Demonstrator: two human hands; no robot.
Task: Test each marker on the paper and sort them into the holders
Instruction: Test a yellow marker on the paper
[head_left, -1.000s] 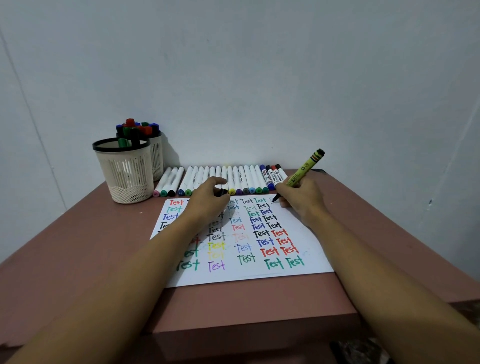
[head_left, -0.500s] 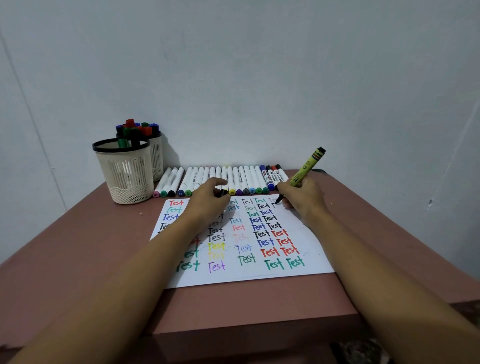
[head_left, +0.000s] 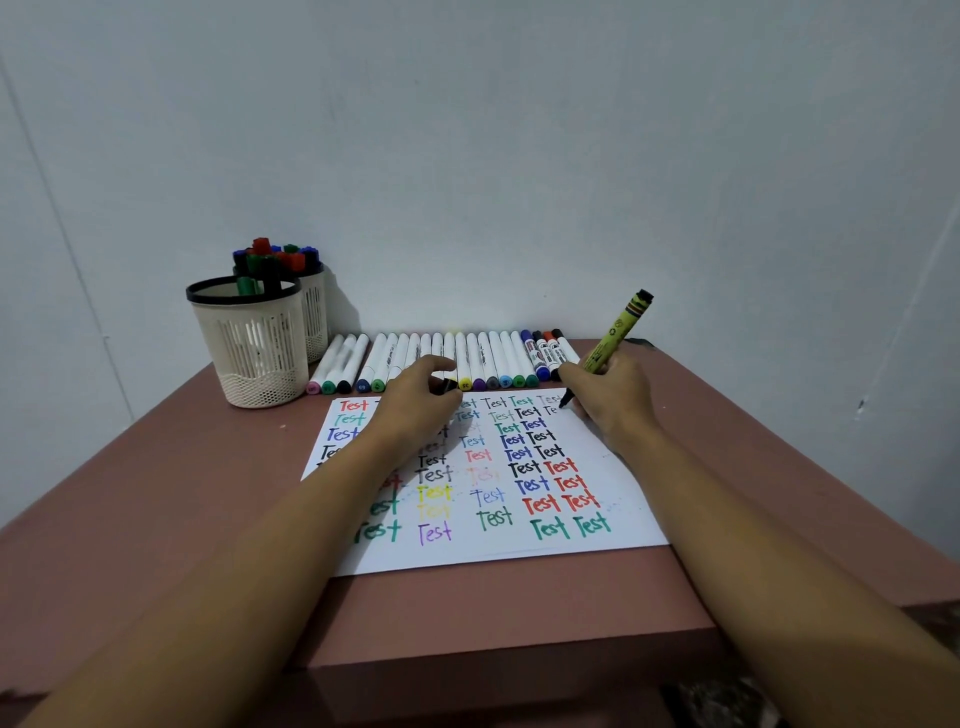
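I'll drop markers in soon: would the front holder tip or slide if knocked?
The front holder looks like thin slotted plastic with few markers inside, so it is probably light and apt to slide on the smooth table. It is squat and broad, so tipping seems less likely.

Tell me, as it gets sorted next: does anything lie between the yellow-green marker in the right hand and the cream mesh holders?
Yes: the left hand, pinching a black cap over the white paper, sits between the yellow-green marker and the cream mesh holders.
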